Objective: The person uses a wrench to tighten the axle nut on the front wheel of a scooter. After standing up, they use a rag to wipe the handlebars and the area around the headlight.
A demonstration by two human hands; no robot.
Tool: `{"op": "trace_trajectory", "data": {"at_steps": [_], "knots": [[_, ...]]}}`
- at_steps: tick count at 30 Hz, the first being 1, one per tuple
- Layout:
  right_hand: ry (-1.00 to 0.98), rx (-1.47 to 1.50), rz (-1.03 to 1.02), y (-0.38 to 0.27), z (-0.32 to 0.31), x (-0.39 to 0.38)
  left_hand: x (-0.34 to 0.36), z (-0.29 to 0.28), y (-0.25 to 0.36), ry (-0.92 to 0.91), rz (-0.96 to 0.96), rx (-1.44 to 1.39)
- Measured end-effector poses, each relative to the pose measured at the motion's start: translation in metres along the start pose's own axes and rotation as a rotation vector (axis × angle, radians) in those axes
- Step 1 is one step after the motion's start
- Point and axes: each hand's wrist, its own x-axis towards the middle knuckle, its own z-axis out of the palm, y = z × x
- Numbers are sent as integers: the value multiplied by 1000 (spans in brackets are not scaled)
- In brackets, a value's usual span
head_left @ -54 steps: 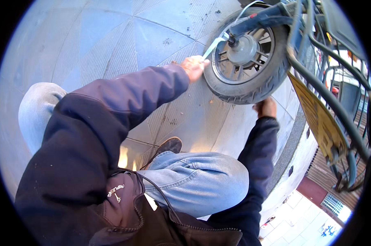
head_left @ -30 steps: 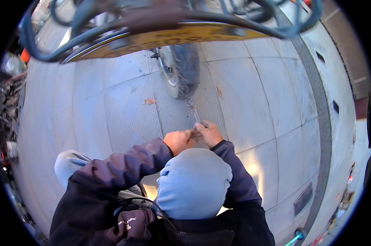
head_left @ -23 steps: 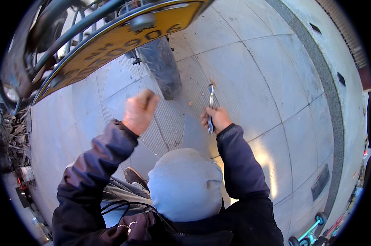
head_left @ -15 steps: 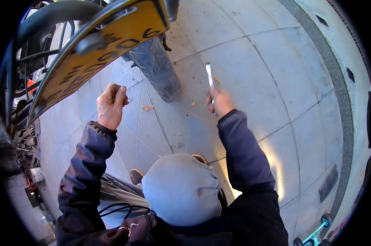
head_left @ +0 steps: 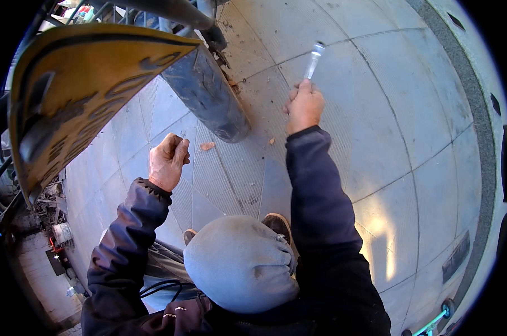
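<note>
My right hand (head_left: 305, 107) is closed around a silver wrench (head_left: 314, 57), its head pointing away from me over the paving. My left hand (head_left: 167, 161), lower and to the left, is curled with thumb against fingers; anything held there is too small to make out. Between and beyond them stands a dark scooter tyre (head_left: 202, 98), with a bent yellow number plate (head_left: 82, 101) hanging from the black frame above it. Neither hand touches the tyre. My bent knee in pale jeans (head_left: 236, 257) is below my hands.
A grey curb strip (head_left: 483, 157) runs along the right, with a turquoise kick scooter (head_left: 435, 319) at the lower right. Debris and a white bucket (head_left: 62, 232) lie at the far left. Square paving slabs (head_left: 393, 112) cover the ground.
My hands have come away from the wheel and separated. The right one lifted the wrench forward; the left moved left, staying curled. The view has turned, so the plate hangs at upper left.
</note>
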Motion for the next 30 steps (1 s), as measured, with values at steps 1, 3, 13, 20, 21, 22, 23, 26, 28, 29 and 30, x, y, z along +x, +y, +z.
{"op": "trace_trajectory", "data": {"at_steps": [1, 3, 13, 20, 21, 22, 23, 26, 28, 29, 30], "knots": [[152, -398, -203, 19, 5, 8, 0, 3, 0, -11, -7, 9], [-144, -616, -645, 56, 15, 3, 8, 7, 2, -39, -7, 26], [-398, -704, -716, 25, 9, -22, 3, 21, 2, -107, -77, 14], [-17, -275, -104, 10, -13, 12, 5, 9, 14, -104, -71, 85], [-22, -363, -149, 19, -19, 20, 4, 7, 17, -109, -71, 78], [-29, -452, -195, 32, -23, 28, 6, 5, 24, -133, -58, 109], [-44, -543, -243, 34, -24, 33, 9, 3, 32, -151, -47, 136], [-8, -874, -401, 31, -29, 55, 3, -3, 32, -139, -7, 161], [79, -1028, -441, 32, -44, 90, 2, -7, 34, -162, -7, 182], [129, -1096, -468, 32, -50, 105, 1, -10, 35, -172, -2, 209], [169, -1161, -491, 31, -49, 112, -1, -15, 33, -172, -16, 214]]}}
